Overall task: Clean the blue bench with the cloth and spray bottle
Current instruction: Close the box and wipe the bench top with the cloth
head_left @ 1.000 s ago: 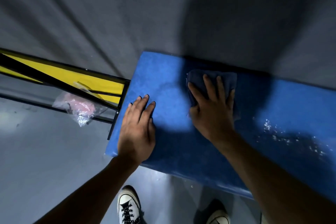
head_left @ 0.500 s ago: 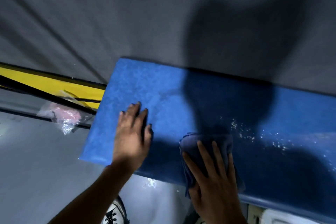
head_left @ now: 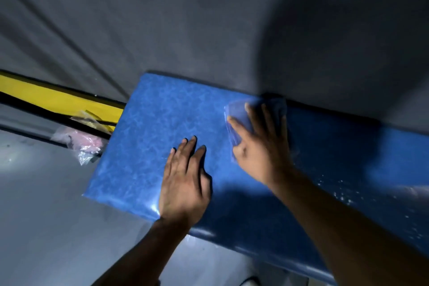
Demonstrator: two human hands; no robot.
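Observation:
The blue bench [head_left: 148, 137] runs from the centre left to the lower right, against a grey wall. My left hand [head_left: 184, 181] lies flat on the padded top near the front edge, fingers spread, holding nothing. My right hand [head_left: 262, 146] presses flat on a dark blue cloth [head_left: 236, 114] near the bench's far edge; the cloth and hand are blurred by motion. White droplets or foam specks [head_left: 341, 195] dot the bench to the right of my right forearm. No spray bottle is in view.
A yellow and black barrier [head_left: 46, 97] runs along the left, level with the bench end. A crumpled clear plastic bag with something pink [head_left: 81, 141] sits beside the bench's left end. Grey floor [head_left: 46, 216] lies below, and a grey wall [head_left: 209, 18] behind.
My right hand slid the cloth from the far side to the front edge, then back to the far edge. My left hand stayed flat on the bench. The camera view shifted.

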